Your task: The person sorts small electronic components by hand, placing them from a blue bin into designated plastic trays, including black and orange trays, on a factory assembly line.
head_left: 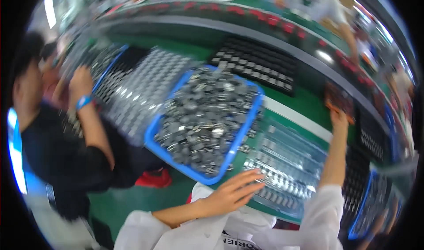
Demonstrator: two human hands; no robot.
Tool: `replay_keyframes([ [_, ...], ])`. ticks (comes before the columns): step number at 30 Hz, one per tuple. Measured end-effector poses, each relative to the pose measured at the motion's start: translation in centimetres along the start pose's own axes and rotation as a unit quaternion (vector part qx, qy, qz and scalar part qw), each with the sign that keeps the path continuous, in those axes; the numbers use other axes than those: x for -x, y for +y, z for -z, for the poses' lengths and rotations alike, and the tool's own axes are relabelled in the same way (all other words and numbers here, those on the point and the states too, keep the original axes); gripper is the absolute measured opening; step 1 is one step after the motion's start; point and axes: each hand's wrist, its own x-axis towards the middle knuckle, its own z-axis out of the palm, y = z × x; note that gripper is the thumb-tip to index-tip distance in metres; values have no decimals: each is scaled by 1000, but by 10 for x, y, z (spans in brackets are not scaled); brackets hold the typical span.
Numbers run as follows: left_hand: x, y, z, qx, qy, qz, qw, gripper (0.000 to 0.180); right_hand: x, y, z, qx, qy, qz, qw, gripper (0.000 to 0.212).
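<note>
A clear plastic tray (304,155) lies in front of me, with rows of small metallic parts in its nearer grooves. My left hand (234,190) is at the tray's left edge, fingers stretched out and slightly apart, the tips over the parts. My right arm reaches forward past the tray. At its end my right hand (339,116) grips the near edge of a dark orange and black flat thing (339,100), whose kind is blurred. Left of the tray, a blue bin (152,133) is heaped with small grey and silver parts (203,117); some lie loose beside its right side.
Beyond the bin stands a black tray (260,62) with rows of pale parts. More clear trays (154,80) lie to the left, near a co-worker in black (66,153) wearing a blue wristband. A raised rail (212,27) runs along the back. Black trays (355,179) and another blue bin (360,219) are at right.
</note>
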Motion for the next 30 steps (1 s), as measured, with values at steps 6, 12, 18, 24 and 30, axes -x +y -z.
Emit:
replay_keyframes([
  [6,6,-1,23,-25,55,-7,998,38,-26,1,0,252,144,-40,956,21],
  [12,10,-15,47,-116,128,-31,984,34,-27,-4,-20,117,185,6,976,27],
  [18,3,-31,71,-223,170,-29,960,36,36,-29,-30,165,-22,25,986,26],
  [24,-18,-40,71,-229,160,-4,960,79,246,12,-177,310,-69,-13,948,38],
  [30,-30,-34,53,-157,160,-26,974,98,377,64,-293,487,-212,-133,836,39],
])
